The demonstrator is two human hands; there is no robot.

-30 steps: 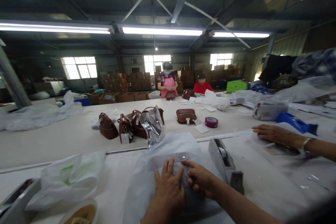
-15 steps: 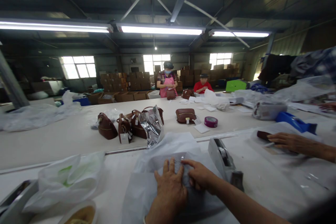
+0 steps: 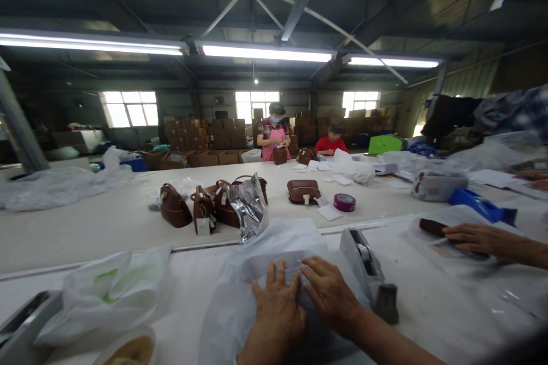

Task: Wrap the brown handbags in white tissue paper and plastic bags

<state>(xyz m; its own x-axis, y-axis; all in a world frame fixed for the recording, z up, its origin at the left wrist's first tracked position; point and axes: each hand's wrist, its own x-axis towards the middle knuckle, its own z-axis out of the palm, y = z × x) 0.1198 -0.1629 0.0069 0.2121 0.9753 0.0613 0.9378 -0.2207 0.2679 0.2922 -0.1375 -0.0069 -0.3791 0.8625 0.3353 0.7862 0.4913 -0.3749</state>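
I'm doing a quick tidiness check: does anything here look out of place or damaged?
The crumpled silver foil looks odd: a shiny, jagged piece by the brown bags, partly hiding one. The white sheet under the left hand and right hand is wrinkled, but I see no damage or spill.

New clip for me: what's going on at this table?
The wearer's left hand lies spread on a white sheet, with the right hand on it too. A grey tape dispenser stands to the right. Further right, a co-worker's hand is at a brown item. Brown handbags stand farther off.
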